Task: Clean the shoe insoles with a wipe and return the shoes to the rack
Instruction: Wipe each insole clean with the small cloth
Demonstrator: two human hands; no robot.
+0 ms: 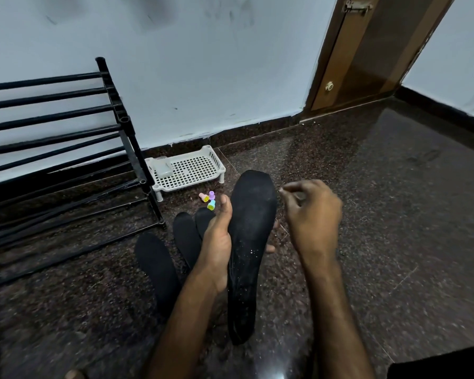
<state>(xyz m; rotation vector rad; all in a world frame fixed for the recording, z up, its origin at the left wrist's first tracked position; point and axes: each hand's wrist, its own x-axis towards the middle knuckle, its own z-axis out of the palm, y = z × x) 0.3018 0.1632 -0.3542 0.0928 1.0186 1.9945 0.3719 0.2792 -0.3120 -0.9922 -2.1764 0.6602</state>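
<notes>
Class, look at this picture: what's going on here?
A person holds a black insole up in the left hand; pale specks dot its surface. The right hand hovers beside it with fingers curled, and no wipe is visible. Three more insoles lie on the floor next to the black shoe rack, whose visible bars carry no shoes.

Nothing is legible; marks on the small coloured caps (pixel 207 199) are too tiny.

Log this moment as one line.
left hand: grips black insole, white specks on it | right hand: fingers curled beside it, no wipe visible | floor: three more insoles lying left
</notes>
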